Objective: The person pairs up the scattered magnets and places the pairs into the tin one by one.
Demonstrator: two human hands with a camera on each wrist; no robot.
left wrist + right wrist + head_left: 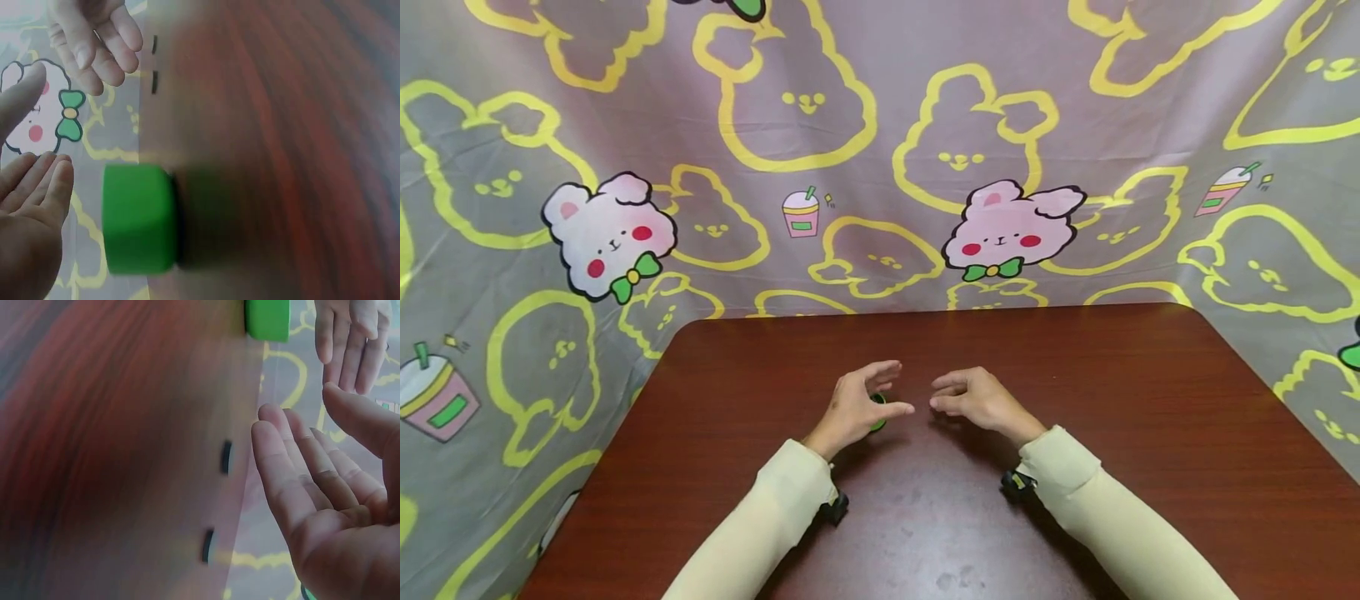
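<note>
In the head view, partly hidden behind the left hand (850, 410): a green object (878, 426), resting on the dark wooden table (1150, 400). Best seen from the left wrist — smooth-looking, rounded at the corners, apparently apart from the fingers. Left hand loosely spread, thumb away from the fingers, gripping nothing; right hand (981, 400) opposite, fingers slightly bent, thumb apart, likewise empty, with two small black strips (226, 457) on the table near it. As for handling, probably light and stiff, perhaps plastic, perhaps a little slippery on those smooth sides; not likely fragile. Best taken low round the sides, thumb against one face and fingers against the opposite — a gentle, even squeeze, probably enough. Solid or hollow: cannot tell.
</note>
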